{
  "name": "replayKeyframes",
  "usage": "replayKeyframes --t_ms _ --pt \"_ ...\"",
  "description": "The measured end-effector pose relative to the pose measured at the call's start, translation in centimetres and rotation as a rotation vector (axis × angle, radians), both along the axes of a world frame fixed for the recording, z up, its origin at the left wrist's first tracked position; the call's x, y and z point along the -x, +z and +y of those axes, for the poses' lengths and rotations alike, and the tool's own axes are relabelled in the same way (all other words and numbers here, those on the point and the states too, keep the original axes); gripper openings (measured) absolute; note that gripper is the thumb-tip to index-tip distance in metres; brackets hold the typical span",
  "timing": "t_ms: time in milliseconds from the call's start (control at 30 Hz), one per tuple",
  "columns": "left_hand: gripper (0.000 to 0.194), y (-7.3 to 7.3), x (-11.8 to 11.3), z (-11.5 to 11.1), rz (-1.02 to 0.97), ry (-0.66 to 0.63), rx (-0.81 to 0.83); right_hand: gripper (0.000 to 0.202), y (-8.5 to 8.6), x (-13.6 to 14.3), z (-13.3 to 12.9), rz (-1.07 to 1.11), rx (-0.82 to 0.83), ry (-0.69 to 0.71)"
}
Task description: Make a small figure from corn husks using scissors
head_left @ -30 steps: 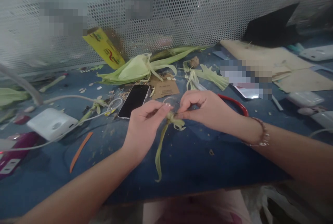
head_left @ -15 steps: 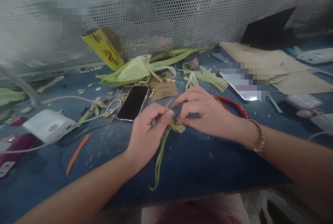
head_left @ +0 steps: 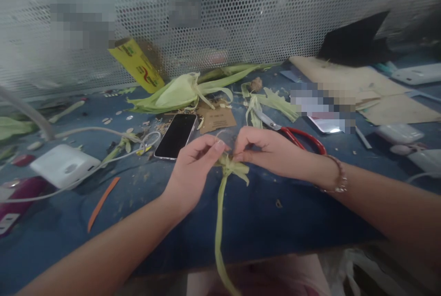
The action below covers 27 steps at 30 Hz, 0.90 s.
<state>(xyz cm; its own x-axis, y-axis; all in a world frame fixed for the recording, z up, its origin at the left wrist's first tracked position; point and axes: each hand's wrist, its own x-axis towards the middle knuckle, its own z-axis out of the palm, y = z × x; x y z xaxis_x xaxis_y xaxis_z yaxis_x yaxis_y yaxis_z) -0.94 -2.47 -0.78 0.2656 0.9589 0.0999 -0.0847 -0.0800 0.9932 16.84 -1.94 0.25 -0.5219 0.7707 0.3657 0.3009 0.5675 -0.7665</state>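
Observation:
Between my two hands hangs a knotted bundle of corn husk strips point(head_left: 227, 165), with one long pale-green strip trailing down past the table edge. My left hand point(head_left: 198, 165) pinches the bundle's upper left side between thumb and fingers. From the right, my right hand point(head_left: 267, 151) pinches at its top, fingertips close to the left ones. A thin pale strand arcs up between the fingertips; its ends are hidden. Just behind my right hand lies a pair of scissors with red handles point(head_left: 306, 137). Left of the bundle, a black-screened phone point(head_left: 176, 136) lies flat.
A large corn husk point(head_left: 177, 92) lies at the back beside a yellow box point(head_left: 139, 64), before a perforated metal screen point(head_left: 234, 20). A white charger point(head_left: 65, 165) with cable and an orange strip point(head_left: 103, 204) are at left. Brown paper sheets point(head_left: 351, 78) lie at right.
The husk bundle has turned, and its long strip now hangs straighter and lower. My right hand's fingers have drawn down and closed in, uncovering the scissors' blades.

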Motion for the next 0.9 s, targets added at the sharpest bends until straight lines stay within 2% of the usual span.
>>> replayKeyframes --t_ms 200,467,633,900 --pt "0.014 0.3 0.0 0.0 -0.066 -0.105 0.041 0.014 0.1 0.2 -0.3 -0.006 0.085 0.036" --pt "0.014 0.4 -0.2 0.0 -0.101 -0.119 0.117 0.015 0.3 0.5 -0.8 -0.02 0.213 0.081" --pt "0.015 0.1 -0.1 0.0 -0.063 -0.091 0.087 0.013 0.5 0.5 -0.9 -0.043 0.182 0.083" --pt "0.013 0.1 -0.3 0.1 -0.088 0.002 0.061 0.014 0.7 0.8 -1.3 0.014 0.196 -0.024"
